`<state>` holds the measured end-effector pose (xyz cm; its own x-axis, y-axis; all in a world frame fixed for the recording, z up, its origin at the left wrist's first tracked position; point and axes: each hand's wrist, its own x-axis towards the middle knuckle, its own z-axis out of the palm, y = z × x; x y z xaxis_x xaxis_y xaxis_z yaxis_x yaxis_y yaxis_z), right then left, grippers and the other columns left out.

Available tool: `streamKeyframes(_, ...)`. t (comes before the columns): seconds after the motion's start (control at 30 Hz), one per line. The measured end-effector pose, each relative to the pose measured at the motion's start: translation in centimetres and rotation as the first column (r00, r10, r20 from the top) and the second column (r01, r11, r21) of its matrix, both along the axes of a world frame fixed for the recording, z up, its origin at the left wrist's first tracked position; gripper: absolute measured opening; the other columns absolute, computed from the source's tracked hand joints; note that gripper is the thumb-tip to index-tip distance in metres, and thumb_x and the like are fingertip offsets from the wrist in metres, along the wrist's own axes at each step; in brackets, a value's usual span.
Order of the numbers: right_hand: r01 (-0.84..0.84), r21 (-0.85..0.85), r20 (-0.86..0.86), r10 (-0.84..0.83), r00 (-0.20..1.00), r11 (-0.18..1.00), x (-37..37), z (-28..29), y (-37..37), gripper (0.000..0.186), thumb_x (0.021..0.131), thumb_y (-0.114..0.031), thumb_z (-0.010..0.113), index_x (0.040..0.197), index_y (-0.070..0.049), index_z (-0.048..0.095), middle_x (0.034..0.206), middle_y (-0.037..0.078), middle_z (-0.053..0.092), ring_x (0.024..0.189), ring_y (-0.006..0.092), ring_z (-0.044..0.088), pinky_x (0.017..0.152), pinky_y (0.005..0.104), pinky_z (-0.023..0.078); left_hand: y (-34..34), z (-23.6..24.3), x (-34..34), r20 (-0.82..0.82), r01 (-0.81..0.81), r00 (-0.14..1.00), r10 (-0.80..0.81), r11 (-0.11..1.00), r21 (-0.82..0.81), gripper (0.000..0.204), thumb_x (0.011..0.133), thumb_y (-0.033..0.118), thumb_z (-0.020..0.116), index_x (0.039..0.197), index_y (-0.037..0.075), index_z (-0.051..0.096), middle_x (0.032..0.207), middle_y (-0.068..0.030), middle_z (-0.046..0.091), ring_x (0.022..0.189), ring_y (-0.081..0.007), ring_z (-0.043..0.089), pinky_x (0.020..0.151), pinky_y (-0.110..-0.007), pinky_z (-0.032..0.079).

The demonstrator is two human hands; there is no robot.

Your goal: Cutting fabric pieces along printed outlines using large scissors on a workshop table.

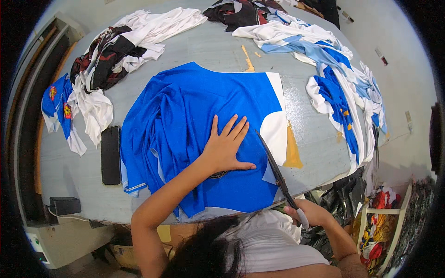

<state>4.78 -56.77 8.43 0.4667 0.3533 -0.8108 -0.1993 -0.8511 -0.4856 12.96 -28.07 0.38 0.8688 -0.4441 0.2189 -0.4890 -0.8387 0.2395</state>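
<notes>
Blue fabric [241,92] lies spread on the grey table, bunched into folds on its left side. My left hand [227,146] presses flat on it with the fingers spread. A dark round print shows partly from under that wrist. My right hand [308,213] grips the handles of long dark scissors [277,173] at the table's near edge. Their blades point away from me along the fabric's curved right edge, the tip beside a curved white piece [276,134]. A pale cut flap of cloth [269,175] rests against the blades.
A black phone [111,155] lies left of the fabric. Heaps of white and dark cloth [111,55] are at the far left, and white and blue cloth [340,99] at the right. A shelf [384,211] with coloured cloth stands lower right.
</notes>
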Motion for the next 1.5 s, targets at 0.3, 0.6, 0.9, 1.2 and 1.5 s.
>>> streamKeyframes(0.3,-0.011,0.071,0.169,-0.001,0.986,0.997,-0.7,0.0,0.5,0.057,0.088,-0.055,0.044,0.08,0.001,0.054,0.057,0.008,0.055,0.052,0.0163,0.056,0.05,0.0292,0.045,-0.2,-0.1,-0.2,-0.019,-0.03,0.999,0.029,1.0,-0.006,0.111,0.06,0.077,0.052,0.136,-0.001,0.03,0.144,-0.0123,0.026,0.135,-0.0279,0.019,0.102,-0.064,0.002)
streamKeyframes(0.6,0.046,-0.004,0.161,-0.045,0.986,0.999,-1.1,-0.6,0.4,0.055,0.088,-0.051,0.046,0.075,0.001,0.055,0.054,0.007,0.054,0.051,0.0157,0.055,0.05,0.0293,0.044,-0.5,0.2,-0.5,-0.021,-0.049,0.999,0.048,0.999,-0.011,0.113,0.059,0.078,0.053,0.135,-0.003,0.031,0.144,-0.013,0.026,0.134,-0.0287,0.02,0.101,-0.066,0.003)
streamKeyframes(0.9,-0.028,-0.084,0.266,0.049,0.963,0.996,-1.8,-1.3,0.0,0.045,0.09,-0.038,0.05,0.076,0.005,0.056,0.054,0.011,0.055,0.051,0.0214,0.057,0.052,0.0336,0.045,-0.6,0.0,-0.7,-0.003,-0.066,0.998,0.066,0.997,-0.029,0.114,0.057,0.078,0.054,0.134,-0.003,0.031,0.144,-0.0133,0.026,0.134,-0.029,0.019,0.1,-0.067,0.002)
streamKeyframes(1.2,0.016,0.019,0.281,-0.021,0.959,1.0,-2.3,-0.2,1.1,0.041,0.09,-0.034,0.051,0.073,0.004,0.055,0.053,0.013,0.056,0.049,0.0242,0.058,0.051,0.0351,0.046,-2.3,0.2,-2.2,-0.042,-0.197,0.98,0.195,0.98,-0.029,0.115,0.06,0.079,0.051,0.135,-0.005,0.027,0.145,-0.014,0.021,0.136,-0.0289,0.014,0.099,-0.067,-0.001)
streamKeyframes(1.5,0.016,0.05,0.266,-0.029,0.964,0.999,-2.3,-0.3,-0.4,0.049,0.089,-0.04,0.051,0.072,0.006,0.057,0.056,0.017,0.057,0.049,0.0277,0.059,0.049,0.0344,0.047,-1.8,1.7,8.2,-0.045,0.228,0.966,-0.254,0.921,-0.317,0.05,0.092,0.043,0.038,0.129,0.012,0.044,0.14,-0.0105,0.034,0.132,-0.0306,0.025,0.104,-0.056,0.018)
